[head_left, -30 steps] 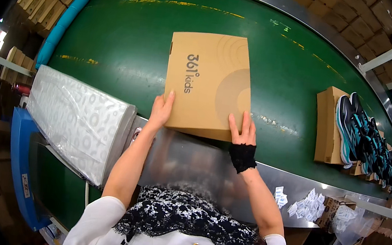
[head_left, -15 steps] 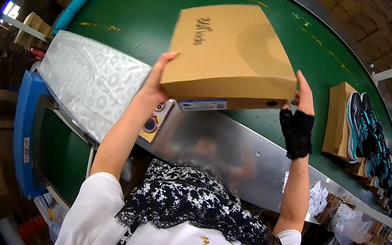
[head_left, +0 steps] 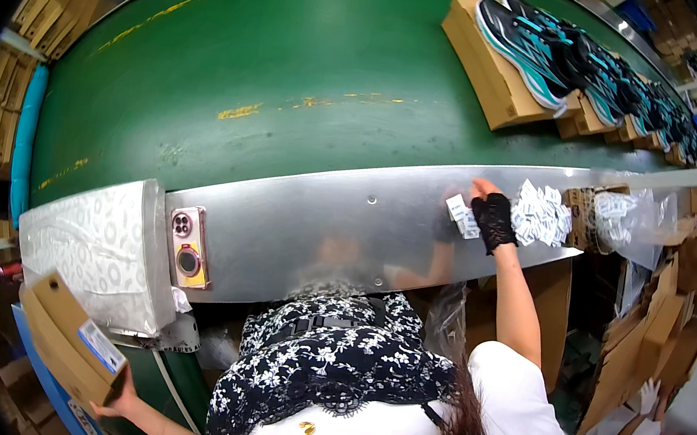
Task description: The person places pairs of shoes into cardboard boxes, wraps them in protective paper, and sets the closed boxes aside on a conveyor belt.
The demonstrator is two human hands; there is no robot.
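Note:
At the lower left, my left hand [head_left: 116, 398] grips the end of a closed brown cardboard shoe box [head_left: 65, 345], which is tilted and has a white and blue label on its side. Over the steel ledge, my right hand [head_left: 492, 213] wears a black fingerless lace glove. Its fingers are loosely extended beside a few small white packets [head_left: 463, 218], with nothing visible in them. Just right of that hand, a heap of similar white packets [head_left: 542, 215] lies on the ledge.
A stack of patterned white paper in clear plastic [head_left: 92, 247] and a phone [head_left: 190, 247] lie on the left. Black and teal sneakers [head_left: 530, 53] rest on boxes along the green belt [head_left: 316, 57]. A blue bin [head_left: 55, 377] stands below my left hand's box.
The shoe box has gone from both hands above the belt down to the lower left, in my left hand alone. My right hand let go and moved to the packets. The view has turned.

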